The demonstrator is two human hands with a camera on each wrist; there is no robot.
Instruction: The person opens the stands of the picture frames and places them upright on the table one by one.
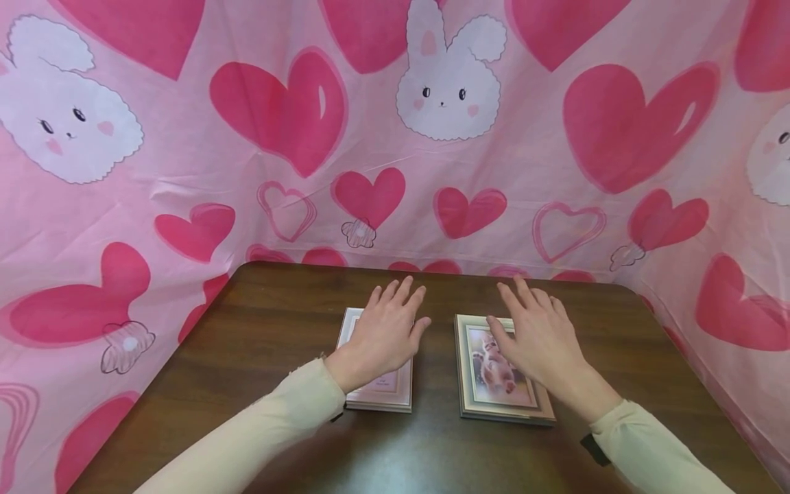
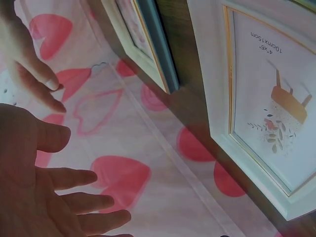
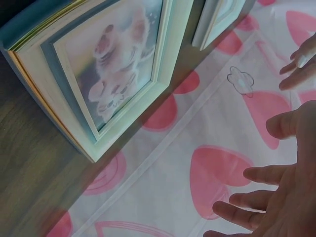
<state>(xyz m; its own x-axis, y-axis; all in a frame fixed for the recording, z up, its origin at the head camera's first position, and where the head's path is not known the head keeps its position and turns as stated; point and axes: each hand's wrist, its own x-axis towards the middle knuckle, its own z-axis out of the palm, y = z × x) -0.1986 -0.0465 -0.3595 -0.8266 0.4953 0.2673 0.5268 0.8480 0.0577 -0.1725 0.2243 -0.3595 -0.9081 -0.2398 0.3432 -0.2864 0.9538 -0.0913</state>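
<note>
Two picture frames lie flat, side by side on a brown wooden table. The left one is a white picture frame (image 1: 401, 394) with a thin gold inner line; the left wrist view shows a printed insert with a plant drawing and size text. Over it hovers my left hand (image 1: 384, 336), fingers spread and holding nothing. The right one is a cream picture frame (image 1: 465, 370) with a kitten picture (image 3: 116, 64) in it. Above its right part is my right hand (image 1: 546, 336), fingers extended, palm down and holding nothing. Both wrist views show a gap between hand and frame.
The wooden table (image 1: 265, 425) has rounded back corners. A pink cloth (image 1: 382, 151) with hearts and white rabbits hangs behind it and along both sides. The two frames have a strip of table between them.
</note>
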